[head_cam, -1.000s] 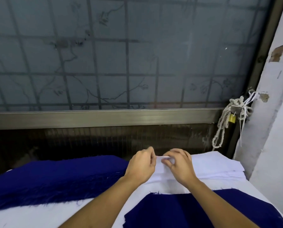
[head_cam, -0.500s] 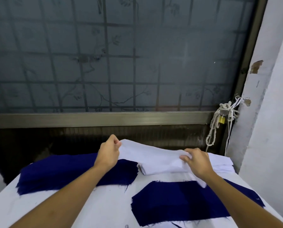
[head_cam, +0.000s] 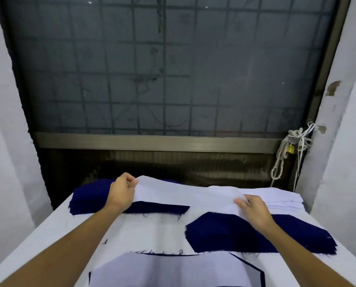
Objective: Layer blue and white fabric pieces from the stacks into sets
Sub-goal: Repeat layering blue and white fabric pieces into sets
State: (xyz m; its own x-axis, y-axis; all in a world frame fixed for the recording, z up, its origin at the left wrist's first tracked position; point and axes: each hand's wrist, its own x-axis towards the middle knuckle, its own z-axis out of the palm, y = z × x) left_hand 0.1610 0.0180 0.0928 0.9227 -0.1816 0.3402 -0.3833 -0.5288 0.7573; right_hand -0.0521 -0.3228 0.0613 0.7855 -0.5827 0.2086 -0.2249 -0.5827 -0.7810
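I hold a white fabric piece (head_cam: 183, 193) stretched between both hands above the table. My left hand (head_cam: 122, 192) pinches its left corner, over the blue stack (head_cam: 90, 198) at the far left. My right hand (head_cam: 253, 209) pinches its right end, just in front of the white stack (head_cam: 282, 198) at the far right. A second blue stack (head_cam: 230, 233) lies under my right forearm. Close to me sits a layered set (head_cam: 173, 270), white on top with a blue edge showing.
The white table (head_cam: 144, 228) runs from me to a dark recess below a frosted, barred window (head_cam: 162, 69). White walls close in on both sides. A rope with a brass padlock (head_cam: 289, 149) hangs at the right window post.
My hands have drawn apart, the left going left, spreading the white piece lifted off the white stack. The view has tilted down, bringing the layered set near me into sight.
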